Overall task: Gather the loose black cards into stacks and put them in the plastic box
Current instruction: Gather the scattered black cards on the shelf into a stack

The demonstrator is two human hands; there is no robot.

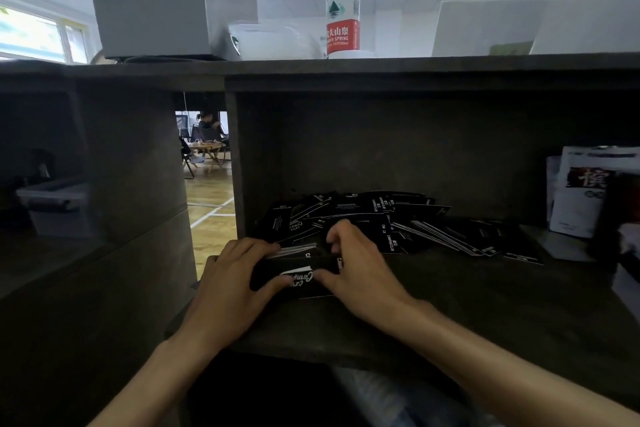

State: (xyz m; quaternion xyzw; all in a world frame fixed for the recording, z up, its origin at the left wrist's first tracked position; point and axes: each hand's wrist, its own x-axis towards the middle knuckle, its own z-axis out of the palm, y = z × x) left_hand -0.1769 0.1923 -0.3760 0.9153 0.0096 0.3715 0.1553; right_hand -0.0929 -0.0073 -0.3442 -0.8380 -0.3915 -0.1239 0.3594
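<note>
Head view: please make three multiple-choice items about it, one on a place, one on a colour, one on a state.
1. Where does the bottle stand?
A. on top of the shelf
B. among the cards
C. on the floor

2. What colour is the bottle's cap?
A. blue
B. red
C. green

3. What are the hands doing?
A. hanging idle
B. lifting the bottle
C. holding a stack of cards

Key:
1 A, it stands on the top board, above the compartment.
2 B, cap and label are red.
3 C, the left hand and right hand grip a stack from both sides, in front of the loose cards.
</note>
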